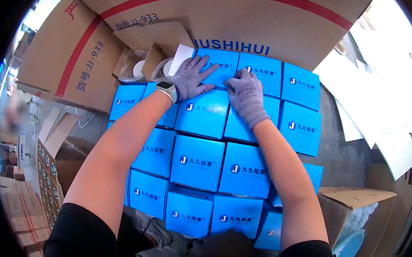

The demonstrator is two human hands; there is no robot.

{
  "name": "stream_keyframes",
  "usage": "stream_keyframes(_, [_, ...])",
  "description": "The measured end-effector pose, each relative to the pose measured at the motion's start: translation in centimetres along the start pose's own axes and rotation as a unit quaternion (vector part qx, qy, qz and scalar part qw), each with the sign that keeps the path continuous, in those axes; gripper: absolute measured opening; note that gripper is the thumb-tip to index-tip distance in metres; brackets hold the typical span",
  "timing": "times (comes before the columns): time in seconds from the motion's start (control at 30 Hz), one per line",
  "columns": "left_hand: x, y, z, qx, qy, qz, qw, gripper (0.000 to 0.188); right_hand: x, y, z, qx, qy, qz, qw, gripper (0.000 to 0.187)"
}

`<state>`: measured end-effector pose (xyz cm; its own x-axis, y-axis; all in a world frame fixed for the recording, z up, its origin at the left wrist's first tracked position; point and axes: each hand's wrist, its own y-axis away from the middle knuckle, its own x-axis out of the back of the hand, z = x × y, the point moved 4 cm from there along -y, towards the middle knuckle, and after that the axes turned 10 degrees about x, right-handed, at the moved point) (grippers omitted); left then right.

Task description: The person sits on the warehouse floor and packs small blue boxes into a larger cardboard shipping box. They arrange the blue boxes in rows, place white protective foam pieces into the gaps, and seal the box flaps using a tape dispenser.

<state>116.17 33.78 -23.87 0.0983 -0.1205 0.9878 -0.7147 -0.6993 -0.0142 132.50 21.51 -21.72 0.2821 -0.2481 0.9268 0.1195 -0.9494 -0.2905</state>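
Note:
Both hands wear grey gloves and rest among rows of small blue cardboard boxes. My left hand (193,79) lies spread over a blue box (224,76) in the far row, fingers apart; a watch (165,85) is on that wrist. Beside that box's near right corner, my right hand (246,94) is closed, thumb and fingertips drawn together. Whatever they pinch, if anything, is hidden. Just left of my left hand stands an open box with a raised white flap (182,60). Nearer to me sit more blue boxes, such as one box (196,171) below my hands.
Large brown cartons with red stripes, one at the back (271,21) and one at the left (61,51), border the boxes. An open brown carton (354,198) with white and blue contents stands at right. White sheets (379,107) lie at far right.

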Motion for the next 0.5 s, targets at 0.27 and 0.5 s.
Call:
stream_keyframes(0.27, [0.5,1.4,0.5,0.041,-0.035,-0.022,0.998,0.078,1.5,-0.9,-2.0,0.035,0.036,-0.116,0.992,0.023])
stream_keyframes(0.5, [4.4,9.9,-1.4,0.260,0.294,0.291,0.873,0.075,-0.3,-6.9,-4.8,0.082,-0.120,-0.058,0.988,0.051])
